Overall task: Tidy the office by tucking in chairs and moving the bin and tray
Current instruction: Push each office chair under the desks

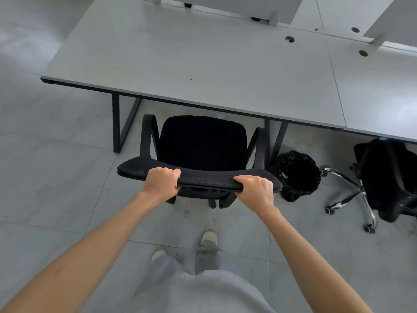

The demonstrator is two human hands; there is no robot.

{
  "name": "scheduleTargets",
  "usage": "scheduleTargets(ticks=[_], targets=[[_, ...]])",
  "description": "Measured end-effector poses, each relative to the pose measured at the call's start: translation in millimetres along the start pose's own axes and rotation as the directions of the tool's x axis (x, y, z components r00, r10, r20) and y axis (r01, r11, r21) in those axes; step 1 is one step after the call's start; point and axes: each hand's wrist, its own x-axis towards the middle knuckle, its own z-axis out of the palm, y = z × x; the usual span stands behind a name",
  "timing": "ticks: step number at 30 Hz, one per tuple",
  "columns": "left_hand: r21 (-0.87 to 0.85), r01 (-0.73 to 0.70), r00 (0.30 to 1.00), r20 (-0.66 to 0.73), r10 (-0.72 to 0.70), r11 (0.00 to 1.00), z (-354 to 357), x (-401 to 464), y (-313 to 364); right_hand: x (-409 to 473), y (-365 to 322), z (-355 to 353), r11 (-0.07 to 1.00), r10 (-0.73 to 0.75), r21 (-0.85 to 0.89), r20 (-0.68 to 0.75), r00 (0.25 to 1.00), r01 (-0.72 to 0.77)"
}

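- We stand behind a black office chair [200,143] and look down over its backrest toward a pale grey tabletop [191,62].
- Our left hand [161,181] grips the top edge of the mesh backrest [203,177], fingers curled over the front of it and thumb tucked under.
- Our right hand [256,189] grips the same edge further along, knuckles up, fingers wrapped over the rim.
- Both arms reach out bare from the bottom of the view, nearly straight.
- The chair faces the tabletop; the front of its seat sits just at the near edge of the tabletop, and most of the seat shows in front of that edge.
- Its two armrests [147,134] rise on either side of the seat, between the dark metal legs of the tabletop [116,125].
- A round bin [297,175] lined with a black bag stands on the floor just to the right of the chair, close to one table leg and near our right hand.
- Further right, a second black chair [388,177] with a chrome star base [352,197] stands at the neighbouring tabletop [379,86], partly under its edge.
- Cable holes [289,39] show toward the back of the surface, and white divider panels [225,5] stand beyond.
- Below us we see grey trousers and light shoes [208,239] on the tiled floor [56,177], one foot set ahead of the other.
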Motion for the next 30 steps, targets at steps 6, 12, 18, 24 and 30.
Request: scheduleTargets(ticks=[6,12,18,24,30], targets=[[0.02,-0.122,0.99,0.07,0.12,0.992,7.7,-52.9,19.7,-56.2,6.5,-5.3,0.998,-0.059,0.019,-0.011,0.998,0.059],[0.012,-0.214,0.976,0.037,0.213,0.977,10.1,-78.6,23.1,-82.1,0.6,-10.2,0.998,-0.07,-0.008,-0.067,0.995,0.069],[0.004,-0.113,0.991,0.068,0.113,0.994,-7.3,-35.1,4.3,-38.0,-13.1,-11.7,0.999,0.022,-0.028,-0.027,0.999,-0.023],[-0.031,-0.074,0.985,0.154,0.078,0.997,-23.6,8.6,-23.3,5.7,-30.4,-11.3,0.994,0.108,-0.03,0.097,0.989,-0.106],[-0.058,-0.106,0.993,0.041,0.108,0.993,-12.2,14.3,-33.4,9.6,-27.7,-2.5,0.998,0.068,-0.01,0.022,0.997,-0.068]])
